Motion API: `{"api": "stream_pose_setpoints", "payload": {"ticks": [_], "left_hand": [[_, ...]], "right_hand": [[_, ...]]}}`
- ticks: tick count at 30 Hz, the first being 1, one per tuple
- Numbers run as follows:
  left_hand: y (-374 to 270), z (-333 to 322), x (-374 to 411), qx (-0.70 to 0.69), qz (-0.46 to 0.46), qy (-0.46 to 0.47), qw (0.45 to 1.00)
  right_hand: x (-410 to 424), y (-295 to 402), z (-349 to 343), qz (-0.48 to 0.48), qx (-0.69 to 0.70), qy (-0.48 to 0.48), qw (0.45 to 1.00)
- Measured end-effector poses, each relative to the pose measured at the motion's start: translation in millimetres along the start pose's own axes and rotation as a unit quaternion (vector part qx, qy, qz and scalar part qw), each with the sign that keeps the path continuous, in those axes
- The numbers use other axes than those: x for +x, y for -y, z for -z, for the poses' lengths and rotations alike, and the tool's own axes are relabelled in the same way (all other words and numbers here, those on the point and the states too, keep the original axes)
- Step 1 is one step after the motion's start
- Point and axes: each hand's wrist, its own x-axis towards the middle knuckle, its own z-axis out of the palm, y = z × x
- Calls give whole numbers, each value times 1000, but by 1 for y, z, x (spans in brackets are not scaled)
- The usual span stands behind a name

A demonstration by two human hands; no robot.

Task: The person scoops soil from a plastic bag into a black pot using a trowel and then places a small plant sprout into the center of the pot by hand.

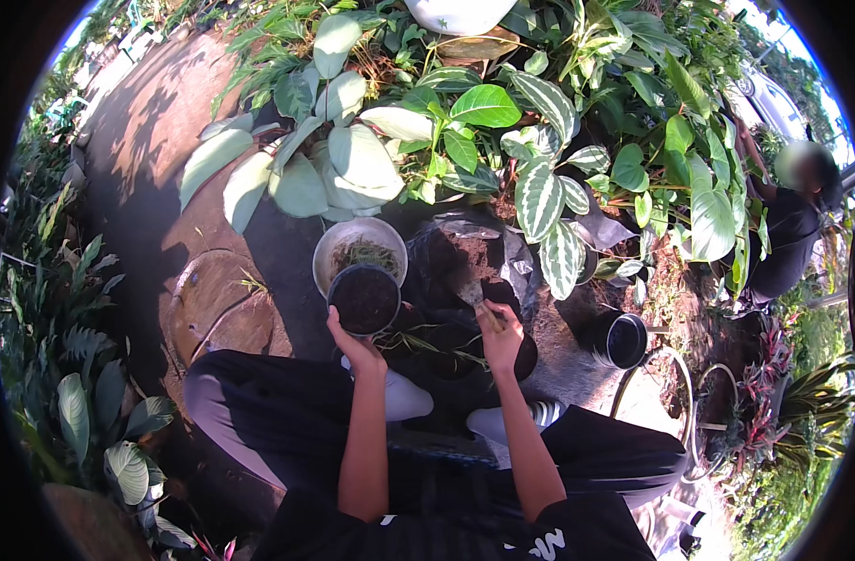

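Observation:
My left hand [357, 347] grips the near side of a round black plant pot [364, 300] with dark soil inside. Behind it stands a pale bowl [327, 252] holding cut green stems; the pot overlaps its near rim. In my right hand [501, 336] is the wooden handle of a trowel [472, 291], its blade pointing away from me into brown soil [469, 256]. That soil lies in an opened black plastic bag [519, 256]. Thin green cuttings [417, 340] lie between my hands, over dark round pots that are partly in shadow.
Broad-leaved plants [357, 165] overhang the far side. Several stacked black pots [622, 340] lie tipped at right, beside a looped hose [687, 393]. A round stepping stone [224, 305] is set in the ground at left. Another person [785, 224] is among the plants at far right.

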Motion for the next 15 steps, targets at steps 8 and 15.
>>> {"api": "stream_pose_setpoints", "payload": {"ticks": [8,15], "left_hand": [[7,3,1,24,29,-37,999],[13,3,3,23,37,-25,999]], "right_hand": [[5,-5,-3,-20,-147,-10,989],[3,-11,-17,66,-46,29,996]]}}
